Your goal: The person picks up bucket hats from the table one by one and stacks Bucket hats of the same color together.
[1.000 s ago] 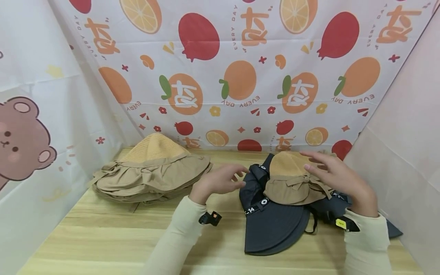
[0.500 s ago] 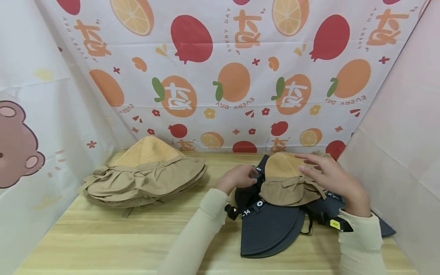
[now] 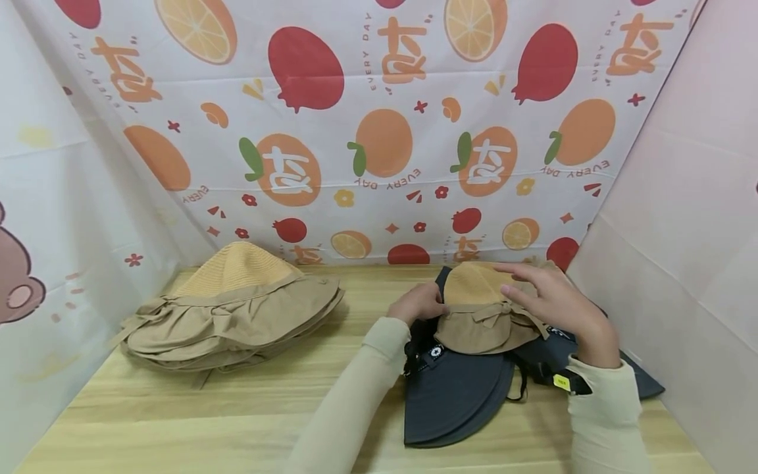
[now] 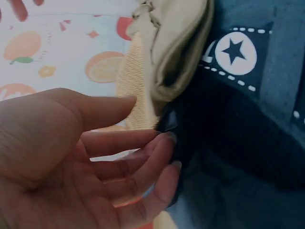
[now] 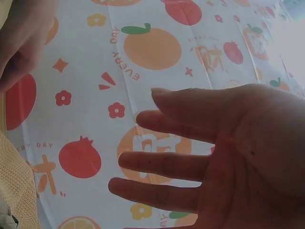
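The head view has your straw-crowned khaki cloth hat (image 3: 474, 329) atop the dark-blue fabric hats (image 3: 450, 395), likely light, soft-brimmed, best lifted by its crown (image 3: 470, 283); left wrist, your left hand (image 4: 81, 162) touches the dark-blue fabric hats, fingers relaxed, ungripping; right wrist, your right hand (image 5: 233, 152) spreads empty.

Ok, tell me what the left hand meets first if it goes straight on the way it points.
The dark hat, most likely: in the left wrist view its edge lies right ahead of the left hand, perhaps touching it, though depth is unclear.
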The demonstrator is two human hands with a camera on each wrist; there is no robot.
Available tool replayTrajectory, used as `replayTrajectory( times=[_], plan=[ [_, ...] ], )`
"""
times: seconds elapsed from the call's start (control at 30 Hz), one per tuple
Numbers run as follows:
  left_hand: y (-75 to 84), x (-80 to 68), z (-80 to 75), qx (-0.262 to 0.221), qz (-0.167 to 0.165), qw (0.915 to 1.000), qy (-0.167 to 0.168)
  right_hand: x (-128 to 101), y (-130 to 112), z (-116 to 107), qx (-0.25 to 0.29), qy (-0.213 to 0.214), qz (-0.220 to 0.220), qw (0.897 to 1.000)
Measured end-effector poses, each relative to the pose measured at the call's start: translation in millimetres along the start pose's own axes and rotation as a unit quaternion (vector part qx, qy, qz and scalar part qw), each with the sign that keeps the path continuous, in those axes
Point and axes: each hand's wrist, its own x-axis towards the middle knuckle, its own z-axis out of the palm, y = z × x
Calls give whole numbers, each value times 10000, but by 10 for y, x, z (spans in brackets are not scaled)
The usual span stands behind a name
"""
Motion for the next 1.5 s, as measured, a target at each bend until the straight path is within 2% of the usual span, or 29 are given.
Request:
replayTrajectory(
  times=[0.1, 0.2, 0.3, 0.37, 0.57, 0.7, 0.97, 1.2, 1.37, 1.5],
  plan=[
    [9, 51, 20, -137, -166, 9997, -120, 7, -10, 7, 47, -254, -24, 9997],
    [20, 73, 29, -160, -190, 9996, -124, 14, -11, 20, 112, -683, 202, 9974],
    [32, 77, 32, -179, -35, 9998, -54, 21, -5, 33, 141, -1103, 414, 9929],
    [43, 76, 33, -269, 104, 9996, -14, 25, 2, 35, 192, -1344, 401, 9899],
    [109, 34, 30, -1030, 522, 9932, 119, 26, -26, 56, 459, -1898, 535, 9793],
    [156, -3, 13, -1362, 657, 9880, 326, 29, -50, 78, 484, -1918, 479, 9791],
    [184, -70, -42, -1229, 764, 9869, 717, 48, -69, 108, 907, -1875, 174, 9779],
    [99, -136, -61, -921, 840, 9859, 1117, 42, -97, 112, 1248, -1908, 71, 9736],
    [23, -276, -123, -882, 973, 9824, 1326, 28, -85, 89, 1210, -1657, 25, 9787],
    [-47, -400, -184, -667, 1136, 9795, 1522, 34, -75, 70, 1137, -1526, 50, 9817]
  ],
)
